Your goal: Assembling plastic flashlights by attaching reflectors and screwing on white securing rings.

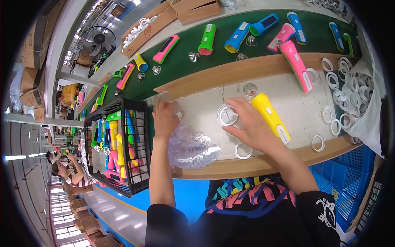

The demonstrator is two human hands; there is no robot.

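Note:
My right hand [251, 127] holds a white plastic ring [227, 115] between thumb and fingers, its round opening turned up. Just right of that hand lies a yellow flashlight body [271, 117]. My left hand [165, 117] has its fingers curled at the tray's left end, with a clear plastic disc [164, 96] at the fingertips; the exact grip is partly hidden. Below this hand spreads a pile of clear discs [195, 150]. A loose white ring [243, 150] lies below my right hand, and a small round reflector part [250, 89] lies above it.
A cardboard-edged tray [197, 87] surrounds the work area. On the green conveyor [181, 53] lie colourful flashlight bodies and silver reflectors. A pink-green flashlight [297, 66] leans over the tray edge. Many white rings [349, 94] lie right. A black crate [138, 154] of flashlights stands left.

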